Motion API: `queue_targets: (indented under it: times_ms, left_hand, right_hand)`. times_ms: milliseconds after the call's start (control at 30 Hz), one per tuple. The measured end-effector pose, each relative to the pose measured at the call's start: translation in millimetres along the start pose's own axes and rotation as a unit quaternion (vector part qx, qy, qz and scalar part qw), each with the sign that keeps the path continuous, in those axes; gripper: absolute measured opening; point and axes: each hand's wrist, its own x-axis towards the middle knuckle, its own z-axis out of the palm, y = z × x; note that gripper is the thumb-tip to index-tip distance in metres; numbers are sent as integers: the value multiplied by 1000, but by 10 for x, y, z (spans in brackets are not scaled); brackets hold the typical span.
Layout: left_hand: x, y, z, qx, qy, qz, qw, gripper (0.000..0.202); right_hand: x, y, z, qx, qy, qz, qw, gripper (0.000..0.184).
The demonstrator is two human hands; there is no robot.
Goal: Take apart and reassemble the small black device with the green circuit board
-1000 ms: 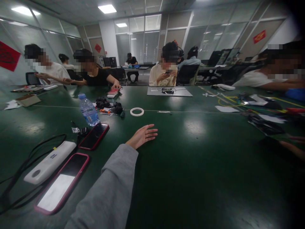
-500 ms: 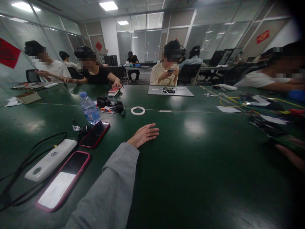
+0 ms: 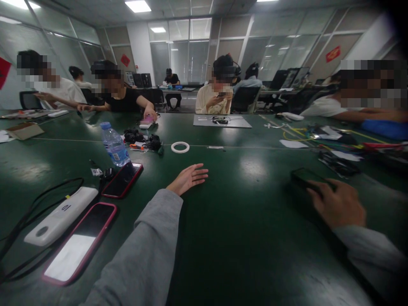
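My left hand [image 3: 190, 178] rests on the green table [image 3: 229, 238], fingers stretched out and apart, holding nothing. Beyond it lies a white ring [image 3: 180, 147], like a roll of tape, not touching the hand. On the right, my right hand [image 3: 339, 202] is closed on a dark, flat rectangular object [image 3: 307, 175], blurred and partly covered by the fingers. I cannot make out its kind or whether it touches the table.
To the left are a phone in a pink case [image 3: 81, 242], a white power bank-like device [image 3: 62, 216] with black cables, a red-edged phone [image 3: 123, 180] and a water bottle [image 3: 115, 144]. Cables and papers [image 3: 338, 163] lie at right. Several people sit around.
My right hand has come in from the right edge toward the middle, carrying the dark flat object. My left hand keeps its place on the table; the view has turned slightly right.
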Motion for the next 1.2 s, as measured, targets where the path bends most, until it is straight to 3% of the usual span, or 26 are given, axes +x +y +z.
queue_targets:
  times_ms: [33,100,267,333,400,500,733,833,933,1100,1200]
  left_hand:
    - [4,-6,-4,1,2,1,1000,41]
    - [8,-19,-5,4,10,7,1000,41]
    - [-26,-54,31,1,18,30,999,49]
    - [-49,-56,51,-4,3,46,999,44]
    - [-66,-47,69,-15,-2,53,998,38]
    - [-71,-25,92,-17,17,42,999,34]
    - [-64,-18,100,2,20,33,999,36]
    - [-58,-17,89,-1,32,31,999,36]
    - [-39,-16,89,-2,56,32,998,37]
    - [5,-38,97,-12,44,75,996,39]
    - [31,-62,75,-9,46,87,995,42]
  right_hand:
    - [26,-274,20,13,-38,-51,998,44]
    - [94,-936,37,63,-60,-85,993,37]
    - [274,-2665,43,271,-61,-66,958,21]
    - [321,-3142,70,348,-53,-22,936,19]
    - [344,-3423,117,402,-52,45,913,17]
    - [348,-3536,190,437,-63,100,892,16]
    - [356,-3448,246,480,-65,132,865,17]
    - [363,-3432,331,543,-71,174,819,22]
    - [385,-3361,431,642,-123,272,706,31]
    - [474,-3148,464,737,-249,433,457,48]
    - [508,-3047,447,769,-277,440,371,49]
